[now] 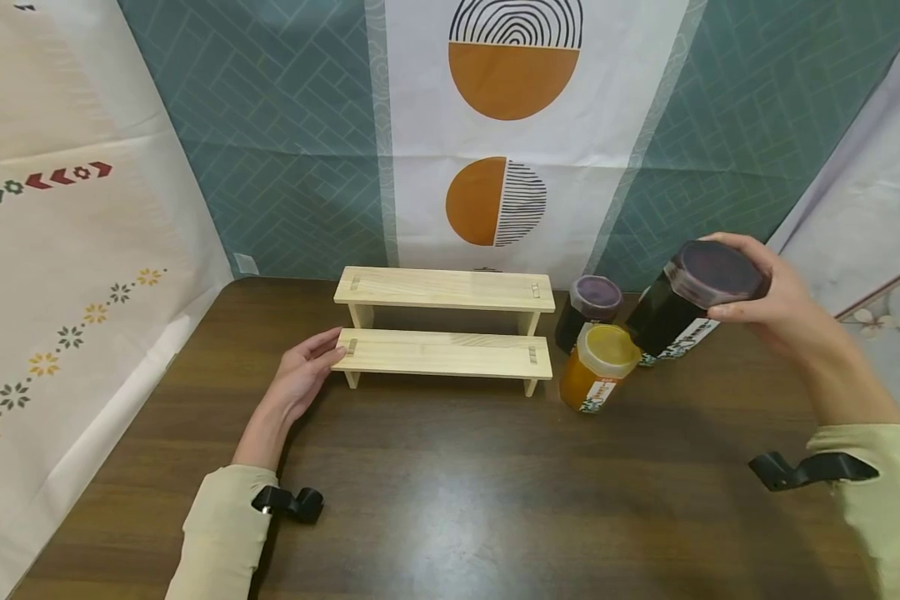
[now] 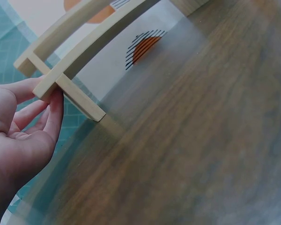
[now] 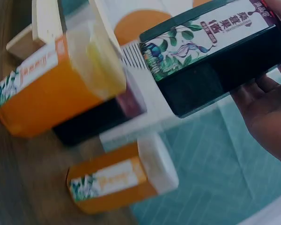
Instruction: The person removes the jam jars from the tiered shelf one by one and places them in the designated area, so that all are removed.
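A pale two-step wooden shelf stand (image 1: 450, 353) sits at the back of the table. At the left end of its lower step, my left hand (image 1: 300, 379) pinches the board between thumb and fingers. My right hand (image 1: 780, 292) grips a dark jar (image 1: 663, 317) near its purple lid, tilted and raised off the table. Below and left of it stand an orange jar (image 1: 598, 375) with a yellow lid and a dark jar (image 1: 588, 308) with a purple lid. The right wrist view also shows a second orange jar (image 3: 114, 180) with a pale lid, mostly hidden in the head view.
A brown wooden table (image 1: 450, 492) lies under everything. Behind it hangs a teal and white patterned cloth (image 1: 292, 167). A cream cloth (image 1: 67, 275) hangs along the left side, and a pale cloth (image 1: 870, 192) along the right.
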`<state>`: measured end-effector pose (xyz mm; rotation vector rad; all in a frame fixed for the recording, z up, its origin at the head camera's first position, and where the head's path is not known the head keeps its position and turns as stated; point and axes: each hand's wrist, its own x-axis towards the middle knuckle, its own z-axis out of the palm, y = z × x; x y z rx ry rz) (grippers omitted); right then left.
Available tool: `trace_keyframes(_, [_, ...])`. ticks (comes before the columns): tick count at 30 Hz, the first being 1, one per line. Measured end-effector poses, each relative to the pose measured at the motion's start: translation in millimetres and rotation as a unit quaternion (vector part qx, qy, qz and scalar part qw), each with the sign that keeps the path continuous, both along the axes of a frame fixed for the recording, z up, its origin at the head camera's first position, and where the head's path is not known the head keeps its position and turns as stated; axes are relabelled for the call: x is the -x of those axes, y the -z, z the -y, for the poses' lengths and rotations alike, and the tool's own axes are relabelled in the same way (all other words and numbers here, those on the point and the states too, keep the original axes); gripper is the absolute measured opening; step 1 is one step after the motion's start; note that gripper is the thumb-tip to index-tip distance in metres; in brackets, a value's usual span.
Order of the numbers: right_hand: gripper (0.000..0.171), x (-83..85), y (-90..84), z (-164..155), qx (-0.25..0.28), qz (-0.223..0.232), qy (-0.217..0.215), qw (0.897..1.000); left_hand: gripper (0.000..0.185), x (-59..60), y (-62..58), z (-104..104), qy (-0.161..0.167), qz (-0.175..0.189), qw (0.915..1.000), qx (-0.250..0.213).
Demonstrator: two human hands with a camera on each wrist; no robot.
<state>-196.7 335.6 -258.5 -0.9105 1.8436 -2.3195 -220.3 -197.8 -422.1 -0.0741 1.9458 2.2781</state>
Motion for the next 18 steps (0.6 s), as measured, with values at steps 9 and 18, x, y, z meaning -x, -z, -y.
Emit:
trace_keyframes(9, [0.069, -4.0, 31.5, -34.9, -0.026, -0.007, -0.027, 0.999, 0.058, 0.2, -0.5, 0.7, -0.002, -0.008, 0.9999, -0.011])
trace_keyframes(18, [0.068, -6.7, 80.4, -52.8, -0.047, 0.019, -0.027, 0.998, 0.055, 1.0, 1.2, -0.2, 0.001, -0.015, 0.9998, -0.015])
